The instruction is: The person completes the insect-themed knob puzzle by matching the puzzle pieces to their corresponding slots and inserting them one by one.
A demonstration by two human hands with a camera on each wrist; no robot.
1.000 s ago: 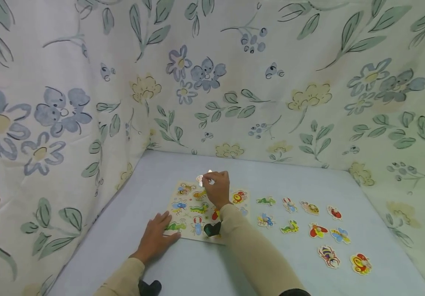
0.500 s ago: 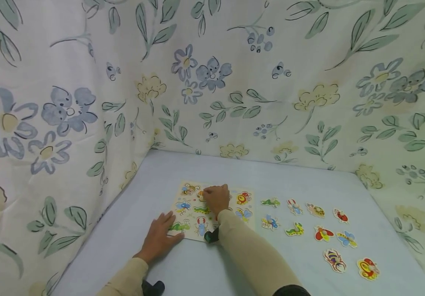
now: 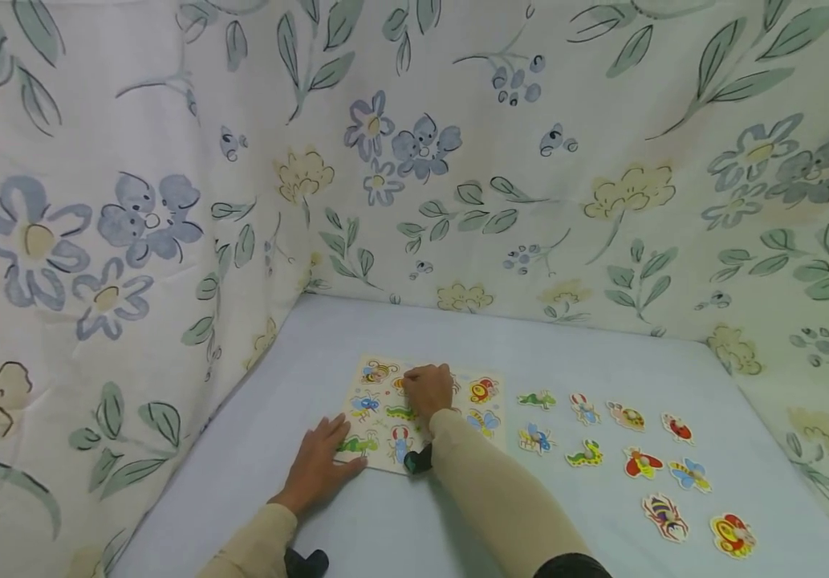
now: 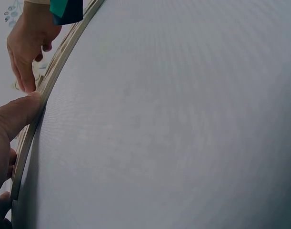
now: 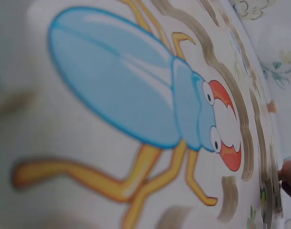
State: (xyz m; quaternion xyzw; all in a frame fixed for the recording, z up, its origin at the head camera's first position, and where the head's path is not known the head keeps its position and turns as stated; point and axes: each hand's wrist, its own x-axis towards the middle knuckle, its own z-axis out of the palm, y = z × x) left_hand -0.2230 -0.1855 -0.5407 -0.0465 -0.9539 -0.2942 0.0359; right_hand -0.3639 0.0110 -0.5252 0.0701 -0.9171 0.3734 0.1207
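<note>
A pale insect puzzle board [image 3: 381,436] lies flat on the table, printed with colourful bugs in recesses. My left hand [image 3: 316,468] rests at its lower left corner, fingers extended over the edge and thumb along the front side. At the board's upper row, my right hand [image 3: 428,392] pinches a puzzle piece [image 5: 277,191], which the head view mostly hides behind the fingers. The right wrist view shows that piece edge-on under a fingertip, close to the board. A blue stag beetle picture [image 5: 126,76] fills the foreground there.
Several loose insect pieces lie right of the board, among them a green caterpillar [image 3: 585,453], a spider [image 3: 665,518] and a red-yellow butterfly [image 3: 733,535]. Floral cloth [image 3: 501,160] hangs around the white table [image 3: 356,530] at the back and sides.
My right hand has lowered the puzzle piece from above the board's far edge down to the upper row. The left hand stays on the corner; the head view has shifted slightly.
</note>
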